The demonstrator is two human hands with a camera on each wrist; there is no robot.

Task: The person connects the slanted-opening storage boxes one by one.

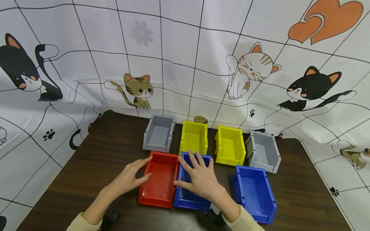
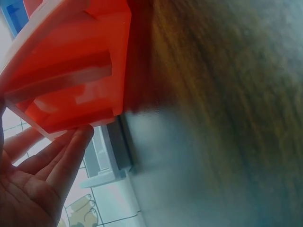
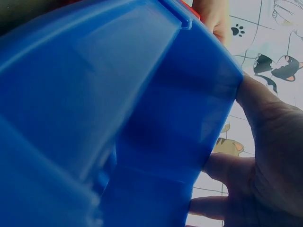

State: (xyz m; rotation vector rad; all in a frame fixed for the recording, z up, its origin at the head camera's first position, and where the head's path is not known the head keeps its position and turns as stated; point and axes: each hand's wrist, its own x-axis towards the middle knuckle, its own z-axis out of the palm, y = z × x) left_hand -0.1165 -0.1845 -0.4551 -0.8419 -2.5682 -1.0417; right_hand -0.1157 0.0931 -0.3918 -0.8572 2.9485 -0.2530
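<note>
A red bin (image 1: 160,179) and a blue bin (image 1: 192,201) stand side by side on the table, their long walls against each other or nearly so. My left hand (image 1: 128,177) touches the red bin's left wall near its far corner. In the left wrist view, that hand's extended fingers (image 2: 71,156) lie along the outside of the red bin. Spread over the blue bin is my right hand (image 1: 201,179), with its fingertips around the far rim and the thumb by the shared edge. The right wrist view shows the right thumb (image 3: 258,94) touching the blue rim.
Behind them stand a grey bin (image 1: 159,131), two yellow bins (image 1: 194,136) (image 1: 230,146) and another grey bin (image 1: 263,150). A second blue bin (image 1: 255,194) is at the right. A cat-print cloth (image 1: 179,73) hangs behind the dark wooden table (image 1: 95,160).
</note>
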